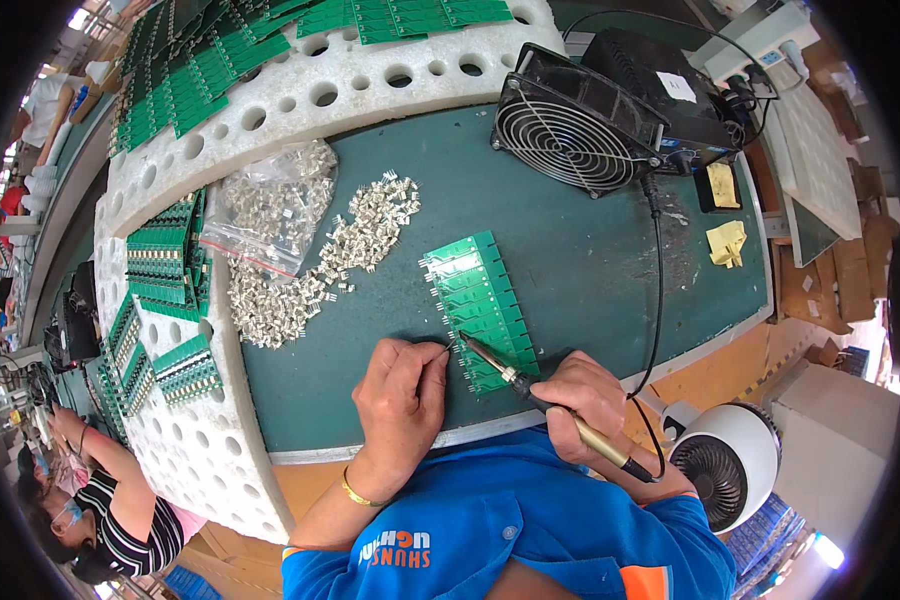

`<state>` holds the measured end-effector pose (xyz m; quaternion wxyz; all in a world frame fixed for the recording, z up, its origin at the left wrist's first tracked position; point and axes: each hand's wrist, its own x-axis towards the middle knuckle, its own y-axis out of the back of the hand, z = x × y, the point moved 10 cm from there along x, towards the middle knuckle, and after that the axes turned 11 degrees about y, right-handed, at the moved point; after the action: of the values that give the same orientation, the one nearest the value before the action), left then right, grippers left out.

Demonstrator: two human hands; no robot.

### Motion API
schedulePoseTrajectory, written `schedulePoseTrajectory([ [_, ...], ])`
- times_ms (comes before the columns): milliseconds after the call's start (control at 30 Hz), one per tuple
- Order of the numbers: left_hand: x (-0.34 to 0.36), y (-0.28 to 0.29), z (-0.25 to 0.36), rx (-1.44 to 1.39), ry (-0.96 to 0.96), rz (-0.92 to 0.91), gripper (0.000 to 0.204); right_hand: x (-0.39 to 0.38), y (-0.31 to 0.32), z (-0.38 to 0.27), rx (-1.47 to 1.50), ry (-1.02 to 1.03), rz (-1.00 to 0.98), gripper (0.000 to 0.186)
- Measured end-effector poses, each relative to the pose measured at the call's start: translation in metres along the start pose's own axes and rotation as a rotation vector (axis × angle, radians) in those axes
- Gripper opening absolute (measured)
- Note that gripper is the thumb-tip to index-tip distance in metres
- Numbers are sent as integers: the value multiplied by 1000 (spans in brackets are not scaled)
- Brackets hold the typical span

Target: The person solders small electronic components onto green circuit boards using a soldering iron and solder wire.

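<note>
A green circuit board panel (482, 300) lies on the dark green work mat, with small metal connectors along its left edge. My right hand (588, 400) is closed around a soldering iron (600, 445) with a black and gold handle. Its tip rests at the panel's left edge, around the lower middle. My left hand (402, 390) is closed in a pinch just left of that edge, close to the iron's tip. Whatever its fingertips hold is too small to make out. A loose pile of small silvery connectors (370, 225) spreads left of the panel, beside an open clear plastic bag (280, 205) full of them.
White perforated foam (325, 95) runs along the back and left, carrying many green boards (170, 250). A black fan (570, 145) stands at the back right by a black soldering station (660, 85). The iron's cord (658, 290) crosses the right side. A yellow sponge (727, 243) lies far right.
</note>
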<state>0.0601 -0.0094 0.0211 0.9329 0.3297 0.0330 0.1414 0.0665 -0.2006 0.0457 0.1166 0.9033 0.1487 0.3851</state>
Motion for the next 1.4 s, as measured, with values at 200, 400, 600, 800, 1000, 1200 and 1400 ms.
schedulePoseTrajectory([
  [200, 0, 0, -1, -25, -7, -8, 14, -1, -1, 0, 15, -11, -31, 13],
  [400, 0, 0, -2, -14, 6, -9, 14, -1, 0, -2, 14, -4, -31, 13],
  [600, 0, 1, -4, -16, 21, -8, 13, -2, 0, -1, 39, -26, -48, 17],
  [800, 1, 1, -5, -43, 40, -18, 13, -3, 0, 0, 36, -33, -40, 20],
  [1000, 2, 0, -5, -35, 53, -30, 12, -3, -1, 1, 38, -40, -43, 23],
  [1200, 3, 0, -5, -52, 60, -31, 12, -4, -1, 1, 30, -33, -29, 24],
  [1400, 4, 0, -4, -50, 53, -38, 12, -3, -1, -1, 34, -19, -31, 25],
])
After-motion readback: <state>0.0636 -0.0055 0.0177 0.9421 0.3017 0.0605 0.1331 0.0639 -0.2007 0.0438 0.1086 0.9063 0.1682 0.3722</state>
